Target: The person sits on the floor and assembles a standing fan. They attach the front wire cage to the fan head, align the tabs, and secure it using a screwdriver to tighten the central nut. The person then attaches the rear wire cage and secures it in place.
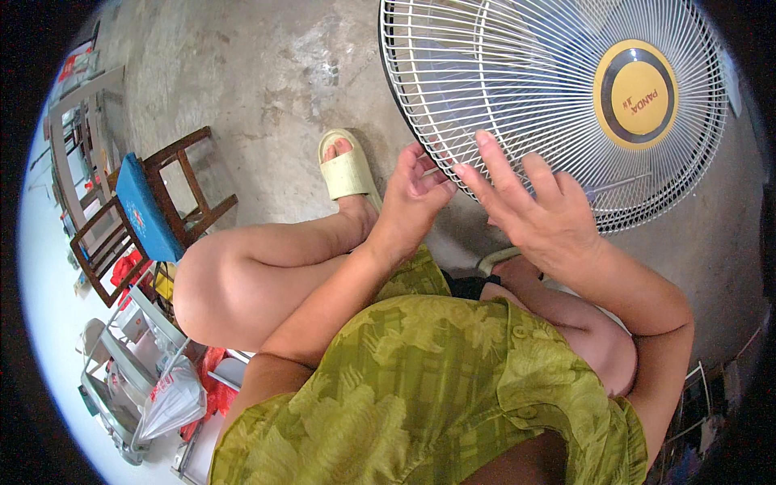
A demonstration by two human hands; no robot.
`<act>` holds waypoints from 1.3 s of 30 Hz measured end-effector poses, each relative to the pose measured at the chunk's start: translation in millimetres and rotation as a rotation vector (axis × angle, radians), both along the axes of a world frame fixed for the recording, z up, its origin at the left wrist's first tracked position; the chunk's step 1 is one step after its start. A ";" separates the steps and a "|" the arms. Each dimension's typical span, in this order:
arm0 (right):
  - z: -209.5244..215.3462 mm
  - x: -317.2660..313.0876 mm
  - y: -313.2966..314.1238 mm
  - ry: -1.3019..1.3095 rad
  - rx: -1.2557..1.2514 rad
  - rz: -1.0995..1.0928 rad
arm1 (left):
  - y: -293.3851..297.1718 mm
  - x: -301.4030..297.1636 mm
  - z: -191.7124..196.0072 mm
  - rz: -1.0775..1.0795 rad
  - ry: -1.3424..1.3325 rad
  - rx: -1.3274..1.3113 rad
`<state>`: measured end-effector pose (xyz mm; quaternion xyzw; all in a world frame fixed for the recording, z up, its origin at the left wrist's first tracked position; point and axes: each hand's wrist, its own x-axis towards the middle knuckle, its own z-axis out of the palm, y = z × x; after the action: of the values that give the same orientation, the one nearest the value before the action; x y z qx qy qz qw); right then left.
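A big electric fan (pixel 517 73) with a white wire grille and a round yellow centre cap (pixel 635 93) stands in front of me on the concrete floor. My right hand (pixel 533 210) lies flat with fingers spread against the lower rim of the grille. My left hand (pixel 412 198) is curled at the grille's lower left edge, fingertips touching the wire rim; I cannot tell whether it pinches anything. I am seated, knees bent, and one foot in a pale yellow-green sandal (pixel 346 170) rests just left of the fan.
A dark wooden chair (pixel 182 202) with a blue cushion (pixel 145 210) stands to my left. Behind it are a metal rack (pixel 121 380), plastic bags (pixel 174 400) and red items. Bare grey concrete floor (pixel 267 73) stretches ahead.
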<state>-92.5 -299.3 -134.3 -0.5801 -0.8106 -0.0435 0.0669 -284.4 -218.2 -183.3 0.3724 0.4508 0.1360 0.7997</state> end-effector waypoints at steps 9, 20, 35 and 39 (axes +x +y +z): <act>4.8 2.3 -2.4 0.022 -0.082 -0.028 | 6.6 9.0 14.8 0.122 -0.022 -0.184; 1.9 4.2 -0.4 0.092 -0.024 0.087 | 48.0 24.1 9.7 0.127 0.170 -0.267; 9.0 6.8 5.0 0.052 -0.075 0.136 | 210.4 52.0 41.2 -0.580 0.048 -0.132; 14.7 7.3 6.3 0.053 -0.151 0.104 | 229.0 52.3 21.4 -0.695 -0.005 -0.047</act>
<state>-85.2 -293.0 -119.6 -0.5416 -0.8385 0.0368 0.0468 -232.2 10.8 -161.9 0.4848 0.2980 -0.1539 0.8077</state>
